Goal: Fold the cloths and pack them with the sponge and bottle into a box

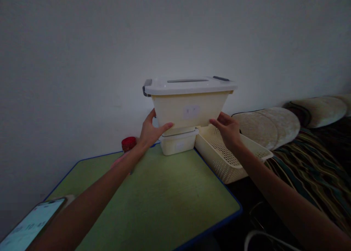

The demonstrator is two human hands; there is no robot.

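Observation:
Between my two hands is a cream storage box (175, 108) with a white lid and grey clips, held upright and level. My left hand (151, 129) grips its lower left side, thumb across the front. At the lower right, my right hand (227, 129) grips the box with the thumb on its front face. Below it, a smaller cream box (178, 145) stands at the back of the green table (164, 192). Whether the held box touches what is beneath it, I cannot tell.
A perforated cream basket (233, 163) sits against the table's right edge. Behind my left forearm stands a red-lidded container (128, 143). A lit phone (33, 221) lies at lower left. Rolled cushions (265, 126) and a striped cover (309, 163) are on the right.

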